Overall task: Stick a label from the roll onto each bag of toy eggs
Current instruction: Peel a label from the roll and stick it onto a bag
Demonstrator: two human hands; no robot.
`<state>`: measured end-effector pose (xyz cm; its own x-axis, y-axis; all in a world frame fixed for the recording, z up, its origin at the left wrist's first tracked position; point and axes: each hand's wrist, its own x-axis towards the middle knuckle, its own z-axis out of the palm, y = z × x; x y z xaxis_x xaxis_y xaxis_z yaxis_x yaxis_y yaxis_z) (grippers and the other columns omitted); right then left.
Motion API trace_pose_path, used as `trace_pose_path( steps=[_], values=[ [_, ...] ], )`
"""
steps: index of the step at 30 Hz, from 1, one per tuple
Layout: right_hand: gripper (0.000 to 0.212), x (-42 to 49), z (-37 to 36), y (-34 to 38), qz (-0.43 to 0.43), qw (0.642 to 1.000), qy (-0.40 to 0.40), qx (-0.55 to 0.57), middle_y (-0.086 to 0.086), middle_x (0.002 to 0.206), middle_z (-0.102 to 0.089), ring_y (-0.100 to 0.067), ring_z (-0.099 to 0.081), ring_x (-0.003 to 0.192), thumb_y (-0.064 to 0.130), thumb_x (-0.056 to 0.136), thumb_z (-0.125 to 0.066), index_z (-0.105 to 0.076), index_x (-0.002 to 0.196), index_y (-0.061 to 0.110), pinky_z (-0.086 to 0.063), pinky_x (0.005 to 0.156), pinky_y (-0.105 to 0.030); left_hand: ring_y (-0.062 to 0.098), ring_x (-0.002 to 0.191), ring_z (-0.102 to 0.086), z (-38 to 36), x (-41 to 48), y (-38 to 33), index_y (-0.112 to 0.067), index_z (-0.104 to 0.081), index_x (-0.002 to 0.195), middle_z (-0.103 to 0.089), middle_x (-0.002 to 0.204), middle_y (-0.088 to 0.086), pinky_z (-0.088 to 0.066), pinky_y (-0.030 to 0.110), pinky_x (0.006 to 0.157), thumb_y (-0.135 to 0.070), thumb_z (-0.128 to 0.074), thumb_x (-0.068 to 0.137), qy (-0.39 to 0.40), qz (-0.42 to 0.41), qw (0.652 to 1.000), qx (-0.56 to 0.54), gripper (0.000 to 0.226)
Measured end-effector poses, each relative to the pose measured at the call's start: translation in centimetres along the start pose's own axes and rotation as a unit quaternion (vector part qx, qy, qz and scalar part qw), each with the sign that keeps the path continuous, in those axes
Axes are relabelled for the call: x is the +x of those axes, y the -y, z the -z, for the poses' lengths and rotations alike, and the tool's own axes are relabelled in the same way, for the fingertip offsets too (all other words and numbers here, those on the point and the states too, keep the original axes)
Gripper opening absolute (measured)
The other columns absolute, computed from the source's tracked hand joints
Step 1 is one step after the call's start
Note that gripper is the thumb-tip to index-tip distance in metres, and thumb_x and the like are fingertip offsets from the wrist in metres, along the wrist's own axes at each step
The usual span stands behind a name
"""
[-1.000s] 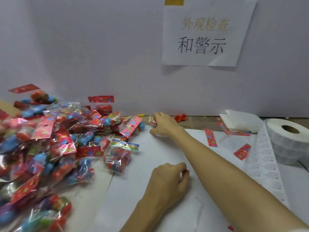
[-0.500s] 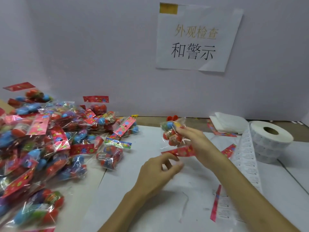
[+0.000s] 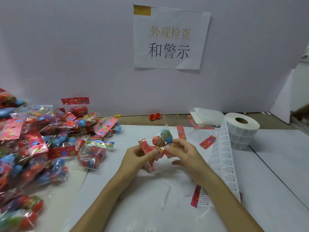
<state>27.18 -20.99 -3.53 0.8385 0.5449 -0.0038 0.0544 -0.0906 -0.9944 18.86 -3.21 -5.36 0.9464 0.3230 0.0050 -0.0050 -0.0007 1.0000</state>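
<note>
Pinching a bag (image 3: 158, 141) over white table (image 3: 133, 208) beneath wall sign (image 3: 170, 39): left hand (image 3: 135, 159), right hand (image 3: 185, 153).

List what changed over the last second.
The right hand picked up a bag from the far edge of the table and brought it nearer. The left hand, which lay curled on the table before, lifted and now grips the bag too. The pile and roll stayed put.

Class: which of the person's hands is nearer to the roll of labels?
Right. The right hand holds the bag of toy eggs, left of the roll; the left hand holds the bag's far side, farther off.
</note>
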Motion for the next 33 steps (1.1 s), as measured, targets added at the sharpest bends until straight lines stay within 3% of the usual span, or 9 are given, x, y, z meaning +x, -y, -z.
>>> trace_pose_path(
  steps=[3, 6, 10, 15, 19, 23, 26, 30, 33],
  values=[
    [0.040, -0.1, -0.1, 0.0, -0.008, 1.000, 0.000, 0.014, -0.002, 0.095, -0.077, -0.020, -0.074, 0.088, 0.048, 0.089, -0.067, -0.063, 0.119, 0.022, -0.057, 0.073, -0.028, 0.016, 0.064, -0.070, 0.3, 0.2, 0.2, -0.014, -0.077, 0.096, -0.077, 0.079, 0.005, -0.059, 0.029, 0.056, -0.048, -0.081, 0.067, 0.000, 0.013, 1.000, -0.005, 0.045],
    [0.029, 0.2, -0.2, -0.3, -0.012, 1.000, -0.009, 0.002, -0.002, 0.093, -0.078, -0.023, -0.076, 0.084, 0.042, 0.097, -0.061, -0.059, 0.120, 0.024, -0.057, 0.078, -0.033, 0.013, 0.067, -0.070, 0.5, 0.4, 0.4, -0.012, -0.076, 0.095, -0.077, 0.079, 0.006, -0.057, 0.027, 0.056, -0.046, -0.081, 0.066, -0.001, 0.015, 1.000, -0.005, 0.045],
    [0.022, 0.2, -0.2, -0.5, 0.009, 1.000, -0.023, -0.008, 0.000, 0.096, -0.077, -0.015, -0.075, 0.090, 0.037, 0.097, -0.063, -0.064, 0.113, 0.022, -0.060, 0.079, -0.034, 0.010, 0.068, -0.069, 0.7, 0.6, 0.7, -0.012, -0.074, 0.093, -0.076, 0.079, 0.003, -0.054, 0.026, 0.057, -0.041, -0.082, 0.067, 0.006, 0.020, 1.000, -0.010, 0.039],
    [0.018, 0.2, -0.5, -0.7, 0.055, 0.996, -0.063, -0.012, -0.002, 0.106, -0.072, -0.019, -0.070, 0.096, 0.033, 0.097, -0.064, -0.068, 0.110, 0.021, -0.062, 0.081, -0.039, 0.014, 0.070, -0.068, 0.8, 0.4, 0.7, -0.021, -0.078, 0.078, -0.076, 0.082, 0.010, -0.055, 0.028, 0.061, -0.036, -0.085, 0.070, 0.034, 0.014, 0.999, -0.015, 0.018],
    [0.012, 0.2, -0.4, -0.5, 0.064, 0.995, -0.081, 0.001, 0.003, 0.104, -0.070, -0.015, -0.070, 0.095, 0.033, 0.095, -0.066, -0.067, 0.105, 0.028, -0.059, 0.072, -0.025, 0.011, 0.068, -0.066, 1.0, 0.4, 0.7, -0.026, -0.079, 0.076, -0.076, 0.081, 0.007, -0.053, 0.027, 0.061, -0.037, -0.082, 0.068, 0.051, 0.020, 0.998, 0.014, 0.015],
    [0.009, 0.3, -0.4, -0.6, 0.053, 0.996, -0.070, -0.010, 0.001, 0.101, -0.070, -0.016, -0.072, 0.094, 0.030, 0.095, -0.068, -0.068, 0.104, 0.028, -0.063, 0.075, -0.034, 0.014, 0.072, -0.067, 1.2, 0.5, 0.8, -0.018, -0.080, 0.082, -0.077, 0.088, 0.011, -0.054, 0.029, 0.064, -0.034, -0.081, 0.069, 0.050, 0.030, 0.998, 0.016, 0.021],
    [0.016, 0.3, -0.5, -0.6, 0.036, 0.998, -0.041, 0.012, -0.001, 0.109, -0.069, -0.017, -0.072, 0.097, 0.028, 0.095, -0.069, -0.066, 0.110, 0.031, -0.063, 0.079, -0.039, 0.012, 0.069, -0.066, 1.2, 0.4, 0.8, -0.021, -0.080, 0.074, -0.075, 0.080, 0.008, -0.054, 0.023, 0.061, -0.030, -0.081, 0.068, 0.033, 0.033, 0.999, -0.013, 0.011],
    [0.029, 0.0, -1.1, -0.8, -0.001, 1.000, 0.020, -0.001, -0.004, 0.109, -0.072, -0.021, -0.075, 0.089, 0.025, 0.095, -0.070, -0.061, 0.122, 0.027, -0.063, 0.074, -0.036, 0.013, 0.064, -0.063, 1.4, 0.5, 0.7, -0.020, -0.079, 0.070, -0.069, 0.071, 0.006, -0.052, 0.022, 0.055, -0.026, -0.080, 0.070, 0.021, 0.031, 0.997, -0.060, 0.006],
    [0.030, -0.1, -1.4, -0.7, 0.036, 0.998, 0.017, -0.041, -0.009, 0.111, -0.069, -0.023, -0.076, 0.080, 0.019, 0.096, -0.067, -0.059, 0.125, 0.021, -0.061, 0.064, -0.031, 0.019, 0.069, -0.064, 1.3, 0.6, 1.0, -0.018, -0.076, 0.074, -0.071, 0.077, 0.010, -0.053, 0.026, 0.059, -0.017, -0.078, 0.082, 0.010, 0.026, 0.998, -0.064, 0.009]
  ],
)
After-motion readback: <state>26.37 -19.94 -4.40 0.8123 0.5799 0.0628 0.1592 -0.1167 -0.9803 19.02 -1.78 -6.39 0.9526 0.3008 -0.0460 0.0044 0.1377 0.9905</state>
